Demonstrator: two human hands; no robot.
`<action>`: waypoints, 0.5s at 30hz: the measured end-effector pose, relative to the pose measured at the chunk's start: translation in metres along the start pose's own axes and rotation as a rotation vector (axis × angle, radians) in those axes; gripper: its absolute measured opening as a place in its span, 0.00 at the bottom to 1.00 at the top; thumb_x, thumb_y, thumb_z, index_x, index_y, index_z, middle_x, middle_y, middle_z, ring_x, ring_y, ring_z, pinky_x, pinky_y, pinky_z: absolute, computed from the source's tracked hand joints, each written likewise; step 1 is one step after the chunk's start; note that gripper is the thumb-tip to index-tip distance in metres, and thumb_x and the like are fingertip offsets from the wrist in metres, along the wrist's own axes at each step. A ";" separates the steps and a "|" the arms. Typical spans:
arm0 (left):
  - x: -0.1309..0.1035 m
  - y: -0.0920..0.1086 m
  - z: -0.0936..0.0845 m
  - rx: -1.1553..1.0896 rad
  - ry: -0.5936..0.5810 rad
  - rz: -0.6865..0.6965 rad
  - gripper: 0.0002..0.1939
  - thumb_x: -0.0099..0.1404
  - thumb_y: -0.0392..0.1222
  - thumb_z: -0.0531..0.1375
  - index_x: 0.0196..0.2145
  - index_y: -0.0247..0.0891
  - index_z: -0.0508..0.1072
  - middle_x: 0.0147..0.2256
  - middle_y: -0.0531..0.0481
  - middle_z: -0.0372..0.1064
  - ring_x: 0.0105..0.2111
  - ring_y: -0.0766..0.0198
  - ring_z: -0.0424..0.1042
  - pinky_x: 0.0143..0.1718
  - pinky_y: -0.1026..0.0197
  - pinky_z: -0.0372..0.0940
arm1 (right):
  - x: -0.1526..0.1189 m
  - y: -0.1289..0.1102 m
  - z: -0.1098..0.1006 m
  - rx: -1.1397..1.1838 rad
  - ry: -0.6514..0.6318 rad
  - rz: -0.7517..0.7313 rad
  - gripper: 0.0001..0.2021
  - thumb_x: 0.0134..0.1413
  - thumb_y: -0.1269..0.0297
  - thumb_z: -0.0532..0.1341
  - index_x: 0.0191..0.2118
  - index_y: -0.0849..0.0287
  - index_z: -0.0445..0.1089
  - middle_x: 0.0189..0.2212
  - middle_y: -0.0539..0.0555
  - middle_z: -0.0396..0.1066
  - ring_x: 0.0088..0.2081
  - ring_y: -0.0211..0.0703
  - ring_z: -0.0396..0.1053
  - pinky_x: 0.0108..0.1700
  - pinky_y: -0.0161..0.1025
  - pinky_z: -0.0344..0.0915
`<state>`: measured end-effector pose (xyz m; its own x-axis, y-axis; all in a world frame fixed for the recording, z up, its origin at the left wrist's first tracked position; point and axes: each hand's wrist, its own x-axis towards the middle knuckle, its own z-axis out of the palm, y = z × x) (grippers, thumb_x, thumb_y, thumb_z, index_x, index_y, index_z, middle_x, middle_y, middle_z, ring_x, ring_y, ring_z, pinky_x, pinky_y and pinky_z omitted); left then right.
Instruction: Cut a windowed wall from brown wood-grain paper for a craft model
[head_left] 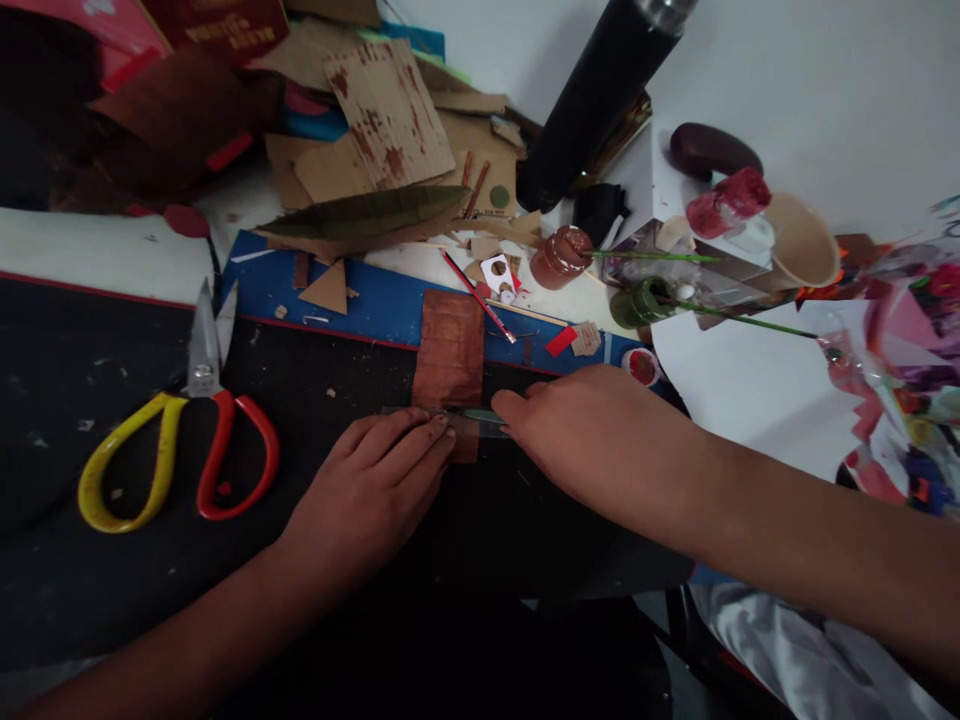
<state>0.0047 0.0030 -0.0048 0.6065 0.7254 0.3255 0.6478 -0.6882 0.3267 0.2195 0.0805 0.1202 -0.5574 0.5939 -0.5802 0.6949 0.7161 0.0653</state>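
Note:
A brown-painted cardboard strip (451, 345) lies on the black mat, with a clear ruler (491, 432) across its near part. My left hand (382, 465) presses down on the ruler and strip with its fingers laid flat. From the right, my right hand (574, 430) is closed around a slim greenish craft knife (480, 414). The knife's narrow end points left along the ruler, close to my left fingertips. Its handle is mostly hidden in my fist. Left of my left hand lie large scissors (202, 385) with one yellow and one red handle, blades apart.
Behind the strip are a pencil (478, 296), cardboard scraps (326, 287), a brown paint jar (560, 257) and a green paint jar (641, 302) with a thin green stick. A black flask (600, 105) stands farther back. White paper (765, 375) lies at right.

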 end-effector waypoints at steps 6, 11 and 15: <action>0.001 0.000 -0.001 -0.001 -0.012 -0.003 0.16 0.72 0.34 0.59 0.55 0.35 0.77 0.53 0.41 0.79 0.54 0.47 0.75 0.51 0.45 0.70 | -0.001 0.003 -0.001 0.028 -0.011 0.016 0.03 0.66 0.71 0.62 0.43 0.60 0.73 0.29 0.54 0.78 0.28 0.46 0.75 0.25 0.40 0.46; 0.002 0.000 -0.001 -0.004 0.007 0.005 0.15 0.72 0.33 0.59 0.55 0.32 0.76 0.52 0.41 0.79 0.52 0.47 0.75 0.49 0.44 0.70 | -0.003 0.002 0.001 0.014 -0.023 0.021 0.03 0.67 0.70 0.61 0.42 0.59 0.73 0.28 0.54 0.78 0.27 0.44 0.74 0.24 0.40 0.45; 0.002 -0.001 -0.002 0.001 0.004 0.012 0.15 0.73 0.33 0.59 0.55 0.31 0.75 0.53 0.42 0.79 0.53 0.46 0.74 0.50 0.44 0.69 | -0.005 0.003 0.000 0.039 -0.042 0.043 0.02 0.67 0.69 0.62 0.42 0.59 0.73 0.28 0.54 0.78 0.26 0.44 0.73 0.24 0.39 0.46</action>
<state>0.0044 0.0049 -0.0032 0.6119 0.7174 0.3330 0.6415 -0.6964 0.3217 0.2249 0.0794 0.1232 -0.5078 0.6068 -0.6115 0.7352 0.6752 0.0594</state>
